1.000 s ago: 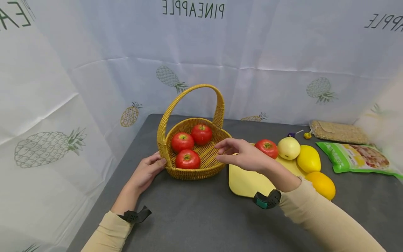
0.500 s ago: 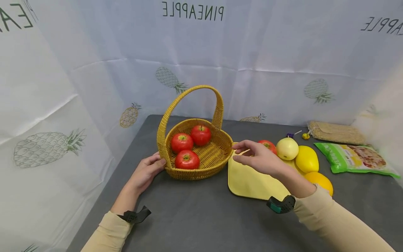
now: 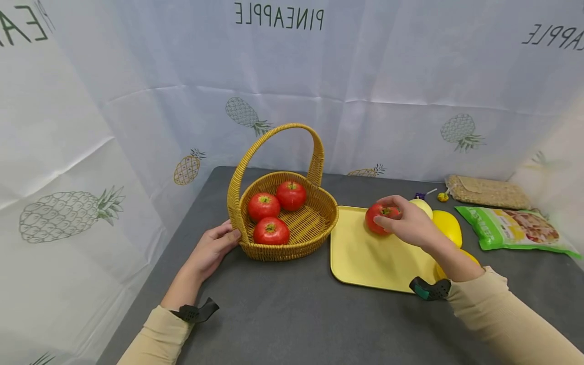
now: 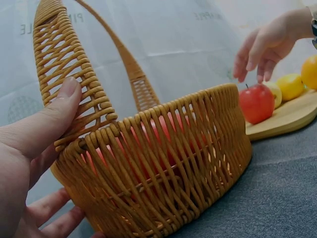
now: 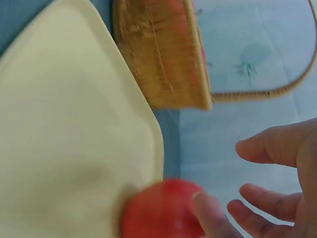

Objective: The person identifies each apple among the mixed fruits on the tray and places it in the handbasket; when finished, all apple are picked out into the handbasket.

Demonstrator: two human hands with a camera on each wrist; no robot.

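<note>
A yellow wicker basket with a tall arched handle stands on the table and has three red apples inside. My left hand holds its left end; in the left wrist view the thumb lies on the handle's base and the fingers lie along the side. On the yellow tray sits another red apple. My right hand hovers just above that apple, fingers spread and loosely bent. In the right wrist view a fingertip overlaps the apple.
Behind the right hand are a pale round fruit, a yellow fruit and an orange one. Farther right lie a green food bag, a packet of grains and two lollipops. A pineapple-print curtain hangs behind the table.
My right hand has moved right from over the basket's right side to the apple on the tray. My left hand and the basket have stayed in place.
</note>
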